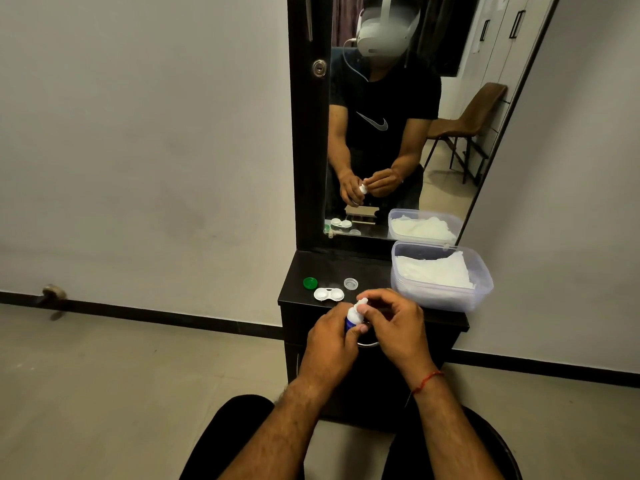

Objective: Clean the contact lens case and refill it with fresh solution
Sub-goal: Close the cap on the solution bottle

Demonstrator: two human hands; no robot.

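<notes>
Observed: lens case (328, 294) open, green cap (310, 283), clear cap (350, 283) off; left hand (330, 341) gripped solution bottle (354, 318), right hand (396, 322) pinched its tip. Refill judged pending.

Thin red thread bracelet (427, 380) tied round the wrist just behind the right grip (394, 322). Forearms bare, with dark hair. Black trousers (235, 441) on both knees. Seen reflected: black short-sleeved T-shirt (381, 98) with white swoosh mark (374, 121), white headset (384, 32), thin white cable (349, 64).
</notes>
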